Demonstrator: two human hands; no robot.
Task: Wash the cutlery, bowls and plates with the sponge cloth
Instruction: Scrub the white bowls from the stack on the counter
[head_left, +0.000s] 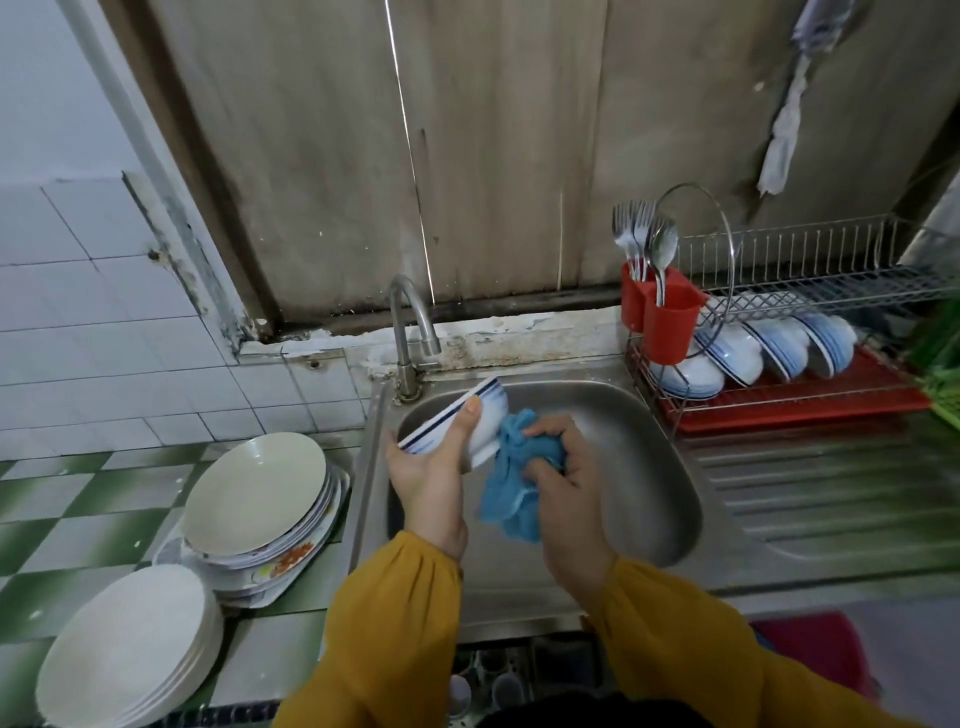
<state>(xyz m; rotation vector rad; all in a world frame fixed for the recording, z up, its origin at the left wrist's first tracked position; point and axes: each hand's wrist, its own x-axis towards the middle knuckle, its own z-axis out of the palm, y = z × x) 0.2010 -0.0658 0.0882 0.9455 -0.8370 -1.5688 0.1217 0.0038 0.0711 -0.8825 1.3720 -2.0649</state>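
**Q:** Left hand?
**A:** The left hand (428, 473) grips the bowl (491, 418), which is white with blue bands. The thumb is over the rim and the fingers are curled underneath. The bowl is tipped on its side above the sink (639, 447), just below the faucet (410, 332) spout.

**Q:** Right?
**A:** The right hand (569, 488) has its fingers bunched tight round the blue sponge cloth (506, 493). The cloth is pressed on the bowl's outer base and its loose end hangs toward the basin.

**Q:** Other task items?
**A:** Two plate piles sit on the green-and-white tiled counter (78, 519), left of the sink.
- The near stack (130, 639) is plain white.
- The far stack (254, 493) has a cream deep plate on top of patterned ones. It is tilted and sits just beside the sink's left rim.
- Forks and spoons (644, 234) stand handles-down in a red holder (662, 317) on the left end of the wire dish rack (805, 260), right of the sink.
- The racked bowls (769, 348) are more blue-banded ones. They lean in a row on the lower tier, over a red drip tray (810, 405).

**Q:** What's in the way?
**A:**
- The faucet spout is close above the bowl's rim.
- The far stack crowds the left edge.
- The rack's corner is near the basin's back right.
- The yellow sleeves (405, 623) cross the front rim and hide part of it.
- The ribbed drainboard (831, 493) runs off to the right.
- There is a pink mat (810, 649) low on the right, blurred.
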